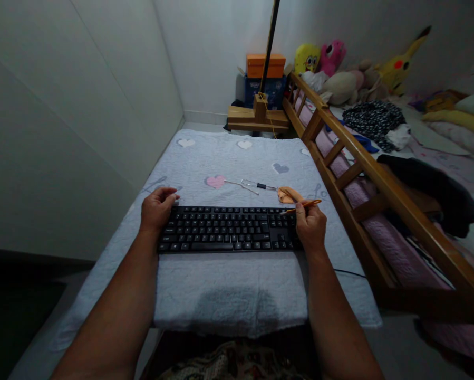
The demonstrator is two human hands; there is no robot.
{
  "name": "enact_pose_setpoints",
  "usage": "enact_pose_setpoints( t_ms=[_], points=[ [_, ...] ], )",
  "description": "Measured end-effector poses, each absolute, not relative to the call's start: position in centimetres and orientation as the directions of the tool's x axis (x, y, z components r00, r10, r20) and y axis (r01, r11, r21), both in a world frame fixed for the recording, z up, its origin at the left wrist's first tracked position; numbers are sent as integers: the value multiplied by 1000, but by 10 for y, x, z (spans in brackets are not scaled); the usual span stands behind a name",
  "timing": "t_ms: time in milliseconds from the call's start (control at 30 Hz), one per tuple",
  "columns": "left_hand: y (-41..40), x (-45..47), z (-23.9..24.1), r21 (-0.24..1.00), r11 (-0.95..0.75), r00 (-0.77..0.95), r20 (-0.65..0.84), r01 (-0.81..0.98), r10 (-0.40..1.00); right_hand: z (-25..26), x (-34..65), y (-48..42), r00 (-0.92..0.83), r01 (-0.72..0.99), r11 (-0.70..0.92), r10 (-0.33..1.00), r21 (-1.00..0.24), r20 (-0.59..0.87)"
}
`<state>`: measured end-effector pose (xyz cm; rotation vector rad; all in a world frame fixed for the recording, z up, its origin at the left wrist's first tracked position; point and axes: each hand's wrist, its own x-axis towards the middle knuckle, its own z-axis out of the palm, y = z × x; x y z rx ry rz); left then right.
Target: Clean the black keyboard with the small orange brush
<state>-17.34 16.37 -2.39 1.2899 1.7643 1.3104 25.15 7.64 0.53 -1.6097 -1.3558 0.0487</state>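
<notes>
A black keyboard (pixel 221 229) lies flat across the cloth-covered table in front of me. My left hand (pixel 156 208) rests at its far left corner, thumb and forefinger slightly apart with nothing visible between them. Between thumb and fingers, my right hand (pixel 311 224) pinches a thin orange-handled brush (pixel 310 202). The brush's pale tip points left, over the upper right keys; I cannot tell whether it touches them. Beyond the keyboard lie white cotton swabs (pixel 250 189), a wire keycap puller (pixel 261 186) with a black grip, and a crumpled orange cloth (pixel 286 195).
A pale blue cloth (pixel 229 285) with hearts covers the table. A wooden bed rail (pixel 349 153) runs close along the right side. A white wall panel (pixel 70 121) stands on the left. Behind the table are a wooden stand base (pixel 240 119) and an orange box (pixel 264 66).
</notes>
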Motion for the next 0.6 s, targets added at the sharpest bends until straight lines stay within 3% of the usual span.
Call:
enact_pose_setpoints(
  t_ms=[133,333,467,600],
  points=[
    [164,-174,-25,930,45,-358,96,366,929,11,248,72,414,710,122,724,-693,552],
    [165,-175,-27,930,43,-359,98,364,928,9,243,73,367,647,176,781,-742,505],
    [165,-175,-27,926,52,-359,93,374,929,4,247,76,371,712,124,770,-691,519],
    [164,-175,-25,924,48,-362,101,380,927,7,251,75,432,765,81,672,-639,601]
  ],
)
